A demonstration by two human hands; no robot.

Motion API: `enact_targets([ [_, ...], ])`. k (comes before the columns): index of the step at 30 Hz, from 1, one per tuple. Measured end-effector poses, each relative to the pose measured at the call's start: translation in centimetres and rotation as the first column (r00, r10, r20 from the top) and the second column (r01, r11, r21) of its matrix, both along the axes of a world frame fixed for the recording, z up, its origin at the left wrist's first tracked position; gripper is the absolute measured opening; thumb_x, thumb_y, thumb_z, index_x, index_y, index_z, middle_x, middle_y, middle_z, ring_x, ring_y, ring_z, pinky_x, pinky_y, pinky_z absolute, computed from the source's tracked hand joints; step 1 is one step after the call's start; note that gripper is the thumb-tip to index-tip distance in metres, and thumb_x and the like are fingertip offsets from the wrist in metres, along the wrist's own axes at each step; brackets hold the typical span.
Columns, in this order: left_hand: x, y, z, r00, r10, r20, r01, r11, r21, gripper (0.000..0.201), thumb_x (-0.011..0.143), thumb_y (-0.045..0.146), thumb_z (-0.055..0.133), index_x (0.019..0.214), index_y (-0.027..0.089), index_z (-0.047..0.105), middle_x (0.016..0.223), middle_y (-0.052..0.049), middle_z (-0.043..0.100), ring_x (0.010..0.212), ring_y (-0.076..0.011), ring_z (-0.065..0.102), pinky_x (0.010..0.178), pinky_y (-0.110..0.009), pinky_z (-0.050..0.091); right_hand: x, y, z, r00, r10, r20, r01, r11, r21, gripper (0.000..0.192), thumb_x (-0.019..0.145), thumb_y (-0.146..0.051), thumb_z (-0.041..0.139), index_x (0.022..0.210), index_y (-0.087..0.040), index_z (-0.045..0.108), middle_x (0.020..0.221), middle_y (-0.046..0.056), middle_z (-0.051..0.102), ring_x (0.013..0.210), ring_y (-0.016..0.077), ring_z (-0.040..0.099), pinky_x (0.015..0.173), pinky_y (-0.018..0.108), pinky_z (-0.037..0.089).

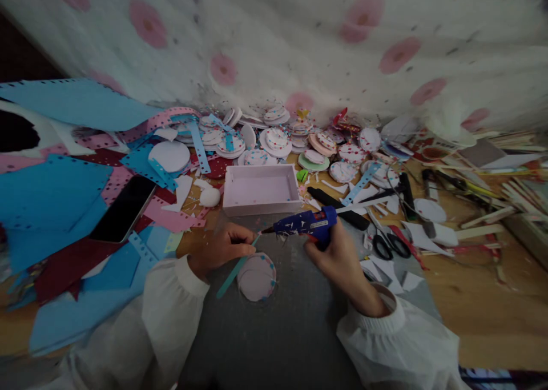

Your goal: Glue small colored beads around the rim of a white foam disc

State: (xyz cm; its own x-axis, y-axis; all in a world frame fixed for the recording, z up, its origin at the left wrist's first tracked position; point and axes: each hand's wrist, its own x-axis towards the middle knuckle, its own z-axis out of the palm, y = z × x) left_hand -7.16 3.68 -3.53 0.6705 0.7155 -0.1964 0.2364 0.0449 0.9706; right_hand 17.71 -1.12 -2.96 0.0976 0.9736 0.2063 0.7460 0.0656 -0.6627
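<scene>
Your left hand (225,246) has its fingers pinching the strip (233,278), your right hand (338,258) wraps the gun (306,224), tip right by them. One slip could burn you; a hot drip could mar the disc (257,281) lying below on the mat (295,327).
</scene>
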Motion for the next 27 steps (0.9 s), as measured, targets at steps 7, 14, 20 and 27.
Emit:
enact_targets([
  [7, -0.1, 0.0, -0.2, 1.0, -0.005, 0.022, 0.005, 1.0, 0.005, 0.032, 0.073, 0.027, 0.056, 0.051, 0.017, 0.035, 0.053, 0.005, 0.029, 0.052, -0.0087, 0.028, 0.052, -0.025, 0.021, 0.0, 0.0, 0.1, 0.99, -0.015, 0.139, 0.019, 0.999, -0.029, 0.041, 0.069, -0.029, 0.052, 0.109, -0.019, 0.047, 0.059, -0.004, 0.057, 0.048, 0.0152, 0.052, 0.047, 0.025, 0.033],
  [14, 0.0, -0.1, -0.1, 0.999, 0.027, 0.03, -0.027, 1.0, -0.013, 0.036, 0.072, 0.031, 0.057, 0.051, 0.017, 0.032, 0.053, 0.006, 0.027, 0.052, -0.0088, 0.027, 0.052, -0.025, 0.022, 1.4, 0.8, -0.2, 0.962, -0.042, 0.27, 0.115, 0.959, -0.259, 0.047, 0.071, -0.039, 0.056, 0.11, -0.013, 0.049, 0.072, 0.007, 0.063, 0.061, 0.0236, 0.06, 0.052, 0.029, 0.036],
  [20, -0.2, -0.2, -0.9, 0.992, 0.116, 0.057, -0.111, 0.991, -0.072, 0.031, 0.074, 0.027, 0.06, 0.052, 0.016, 0.041, 0.054, 0.005, 0.032, 0.053, -0.0086, 0.03, 0.051, -0.024, 0.023, 2.2, 0.9, -0.4, 0.915, -0.037, 0.402, 0.088, 0.99, -0.108, 0.033, 0.077, -0.049, 0.059, 0.083, -0.016, 0.056, 0.081, 0.011, 0.06, 0.078, 0.0277, 0.059, 0.068, 0.038, 0.044],
  [27, 0.2, -0.3, -0.9, 0.967, 0.237, 0.096, -0.219, 0.96, -0.173, 0.026, 0.076, 0.028, 0.063, 0.055, 0.014, 0.056, 0.05, 0.004, 0.04, 0.049, -0.0086, 0.036, 0.047, -0.022, 0.028, -0.3, 0.3, 0.4, 0.97, 0.073, 0.231, -0.161, 0.907, 0.389, 0.012, 0.086, -0.023, 0.058, 0.097, -0.02, 0.056, 0.089, 0.008, 0.061, 0.085, 0.0216, 0.056, 0.074, 0.036, 0.048],
])
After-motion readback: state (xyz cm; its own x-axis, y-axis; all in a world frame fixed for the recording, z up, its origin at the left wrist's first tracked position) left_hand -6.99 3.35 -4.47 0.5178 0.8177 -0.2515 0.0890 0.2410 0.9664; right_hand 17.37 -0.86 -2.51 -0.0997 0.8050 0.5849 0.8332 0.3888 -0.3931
